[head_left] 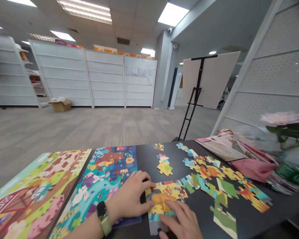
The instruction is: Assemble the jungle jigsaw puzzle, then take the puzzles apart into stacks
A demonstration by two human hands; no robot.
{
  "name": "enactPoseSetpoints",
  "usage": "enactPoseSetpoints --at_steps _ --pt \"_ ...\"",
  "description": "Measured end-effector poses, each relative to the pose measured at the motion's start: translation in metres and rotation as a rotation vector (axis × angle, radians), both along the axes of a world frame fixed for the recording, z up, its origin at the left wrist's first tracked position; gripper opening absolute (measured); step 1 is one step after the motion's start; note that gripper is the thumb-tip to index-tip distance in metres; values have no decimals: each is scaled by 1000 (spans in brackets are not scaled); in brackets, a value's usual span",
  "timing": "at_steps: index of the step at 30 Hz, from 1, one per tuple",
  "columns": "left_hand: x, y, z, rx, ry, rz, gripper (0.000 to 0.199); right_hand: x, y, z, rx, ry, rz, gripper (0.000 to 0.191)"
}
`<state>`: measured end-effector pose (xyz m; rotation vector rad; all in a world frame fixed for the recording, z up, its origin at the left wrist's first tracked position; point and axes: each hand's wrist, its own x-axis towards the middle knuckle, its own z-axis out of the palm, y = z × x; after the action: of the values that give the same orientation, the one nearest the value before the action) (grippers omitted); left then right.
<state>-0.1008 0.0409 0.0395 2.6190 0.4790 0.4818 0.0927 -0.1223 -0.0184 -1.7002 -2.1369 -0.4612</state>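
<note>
A partly joined cartoon jigsaw puzzle (161, 197) in yellow and orange lies on the black table (149, 156), and both hands are on it. My left hand (129, 194), with a smartwatch (102, 212) on its wrist, rests flat with its fingertips on the puzzle's left side. My right hand (179, 219) lies over the puzzle's lower right edge and hides that part. Several loose puzzle pieces (226, 187) are scattered to the right. A small stack of pieces (164, 167) lies above the hands. Two finished picture puzzles, a farm scene (40, 189) and a blue scene (107, 172), lie to the left.
Pink fabric (254, 169) and a patterned pouch (220, 149) lie at the table's right, beside pink flowers (281, 118) and a plastic bottle (291, 172). Beyond the table are a grey floor, an easel (194, 96), white shelving (104, 78) and a cardboard box (61, 105).
</note>
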Motion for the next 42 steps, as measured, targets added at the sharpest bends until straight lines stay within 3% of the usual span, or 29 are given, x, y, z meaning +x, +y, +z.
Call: enactPoseSetpoints --at_steps 8,12,16,19,22,25,28,33,37,42 --pt "0 -2 2 -21 21 -8 38 -4 0 -4 -12 47 15 40" --pt "2 -3 3 -29 45 -8 36 7 -11 5 24 197 13 35" --pt "1 -2 2 -27 69 -20 34 44 -19 27 0 324 -301 33" --pt "0 -3 2 -25 73 -15 33 77 -16 38 -125 293 -507 43" --pt "-1 -4 3 -35 80 -10 33 98 -11 41 -237 243 -569 41" --pt "0 -4 5 -45 87 -16 33 105 -9 44 -231 195 -611 31" --pt "1 -4 6 -50 84 -18 35 102 -7 49 -211 186 -643 32" --pt "0 -3 2 -42 71 -19 35 78 12 65 -327 293 -459 40" --pt "-1 -2 -2 -27 53 -26 34 47 51 77 -349 294 -374 39" --pt "-1 -2 0 -19 43 -21 37 26 102 78 -358 273 -442 37"
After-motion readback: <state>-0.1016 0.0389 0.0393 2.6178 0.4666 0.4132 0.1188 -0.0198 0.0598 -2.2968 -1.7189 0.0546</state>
